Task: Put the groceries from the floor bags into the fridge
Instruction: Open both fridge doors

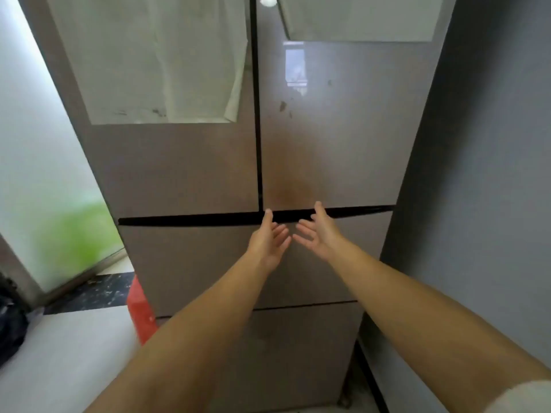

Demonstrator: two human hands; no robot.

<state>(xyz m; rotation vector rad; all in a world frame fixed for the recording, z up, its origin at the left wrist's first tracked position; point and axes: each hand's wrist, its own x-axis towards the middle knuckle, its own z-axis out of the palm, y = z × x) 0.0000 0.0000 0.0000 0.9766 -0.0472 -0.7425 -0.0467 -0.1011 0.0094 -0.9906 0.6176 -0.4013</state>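
A tall brown fridge (190,174) fills the view, with two upper doors and drawers below, all closed. My left hand (268,238) and my right hand (317,231) reach out side by side, palms facing each other, fingers relaxed and empty. Both hover just below the dark horizontal gap (190,219) under the upper doors, near the vertical seam between them. A red bag (140,311) peeks out on the floor at the fridge's left side. A black bag (10,329) lies at the far left edge.
A grey wall (489,174) runs close along the fridge's right side. A frosted glass door (38,162) stands to the left, above a dark stone threshold (89,292). Pale floor (74,359) lies in front on the left.
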